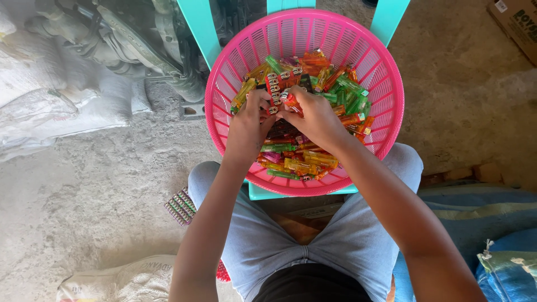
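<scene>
A round pink plastic basket (386, 84) rests on a turquoise plastic chair (196, 28) in front of my knees. It holds a heap of small see-through lighters (313, 159) in green, orange, yellow, red and pink. Both hands are inside the basket, close together over the pile. My left hand (249, 126) is closed on several lighters held side by side, their metal tops showing at the fingertips. My right hand (313, 117) pinches an orange-red lighter (291, 99) right beside that bundle. What lies under the palms is hidden.
White sacks (50, 106) and grey machine parts (128, 39) lie at the back left on the dusty concrete floor. A small block of packed lighters (180, 206) sits by my left knee. A cardboard box (517, 22) stands at the top right, blue sacks (492, 246) at the right.
</scene>
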